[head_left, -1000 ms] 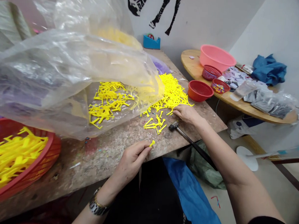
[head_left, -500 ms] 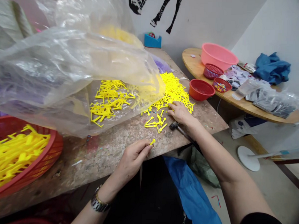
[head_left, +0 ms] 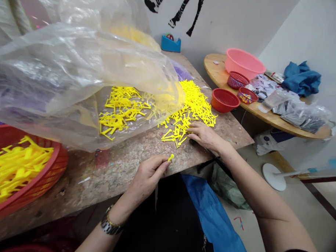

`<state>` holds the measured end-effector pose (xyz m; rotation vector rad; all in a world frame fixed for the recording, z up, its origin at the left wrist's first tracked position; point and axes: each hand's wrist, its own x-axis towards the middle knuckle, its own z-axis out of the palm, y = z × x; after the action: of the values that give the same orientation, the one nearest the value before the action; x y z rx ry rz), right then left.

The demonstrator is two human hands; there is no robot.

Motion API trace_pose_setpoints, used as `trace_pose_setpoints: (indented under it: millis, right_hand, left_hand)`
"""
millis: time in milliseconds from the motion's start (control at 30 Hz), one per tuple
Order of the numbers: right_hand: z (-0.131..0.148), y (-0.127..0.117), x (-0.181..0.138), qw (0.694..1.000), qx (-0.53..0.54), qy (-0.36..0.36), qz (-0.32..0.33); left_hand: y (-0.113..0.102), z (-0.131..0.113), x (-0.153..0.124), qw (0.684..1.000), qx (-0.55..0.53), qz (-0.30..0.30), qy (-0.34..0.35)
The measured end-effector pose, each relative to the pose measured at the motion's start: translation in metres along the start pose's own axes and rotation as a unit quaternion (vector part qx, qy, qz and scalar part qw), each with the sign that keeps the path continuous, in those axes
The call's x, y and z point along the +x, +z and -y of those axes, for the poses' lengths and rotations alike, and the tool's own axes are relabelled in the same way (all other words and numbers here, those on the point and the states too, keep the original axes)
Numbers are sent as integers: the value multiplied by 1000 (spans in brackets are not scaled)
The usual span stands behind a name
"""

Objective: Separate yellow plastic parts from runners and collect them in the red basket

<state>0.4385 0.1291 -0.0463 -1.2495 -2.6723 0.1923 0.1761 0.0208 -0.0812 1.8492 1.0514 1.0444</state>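
1. The left hand (head_left: 147,175) pinches one small yellow plastic stick with a round end (head_left: 171,157) between thumb and finger, near the front edge of the speckled brown table (head_left: 122,157).
2. The right hand (head_left: 205,136) has bent fingers, a bit spread, at the loose yellow plastic sticks (head_left: 175,134).
3. A big yellow plastic heap (head_left: 196,101) lies just behind them.

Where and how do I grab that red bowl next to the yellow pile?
I'd pinch the red bowl by its near rim, coming from the front. It stands upright, mouth up, so that edge is exposed, while the yellow pile lies to its left and a small red basket to its right.
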Motion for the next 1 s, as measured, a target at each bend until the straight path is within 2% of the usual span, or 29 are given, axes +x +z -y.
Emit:
trace_pose_setpoints:
  millis: [267, 567, 767, 1000]
  right_hand:
    - [-4, -7, -13, 993, 32, 110, -21]
    - [-7, -3, -6, 975, 69, 167, -131]
    - [2, -4, 13, 977, 61, 160, -130]
    - [29, -1, 51, 984, 65, 115, -122]
  left_hand:
    - [-1, -1, -1, 1000, 5, -4, 7]
    - [-1, -3, 0, 1000, 7, 0, 8]
    - [0, -5, 0, 1000, -4, 2, -7]
    - [-1, -11, 1, 1000, -10, 9, -3]
